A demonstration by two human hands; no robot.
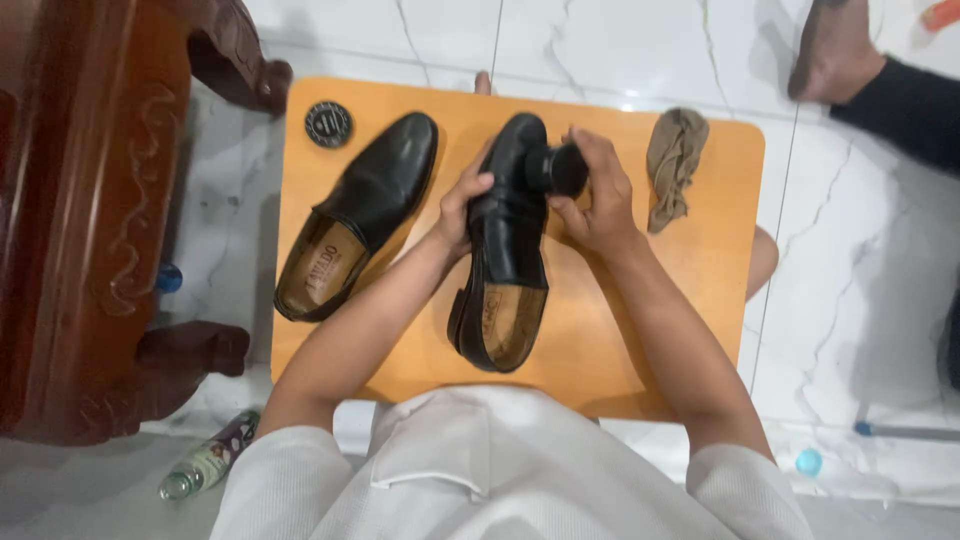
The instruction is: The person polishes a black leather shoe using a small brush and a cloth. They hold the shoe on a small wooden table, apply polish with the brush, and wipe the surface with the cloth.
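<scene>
On an orange board [610, 340] lie two black leather loafers. My left hand [462, 205] grips the side of the right-hand loafer [505, 250], which points away from me. My right hand [597, 190] holds a small black round brush [556, 168] pressed against that shoe's toe part. The other loafer [355, 215] lies untouched to the left, angled, its tan insole showing. A round black polish tin [328, 124] sits at the board's far left corner. A crumpled brown cloth [672, 165] lies at the far right.
A carved dark wooden furniture piece [90, 220] stands at the left. A plastic bottle [208, 462] lies on the white marble floor near me. Another person's foot [835, 50] and dark sleeve show at the top right. A blue bottle cap [808, 461] lies at the right.
</scene>
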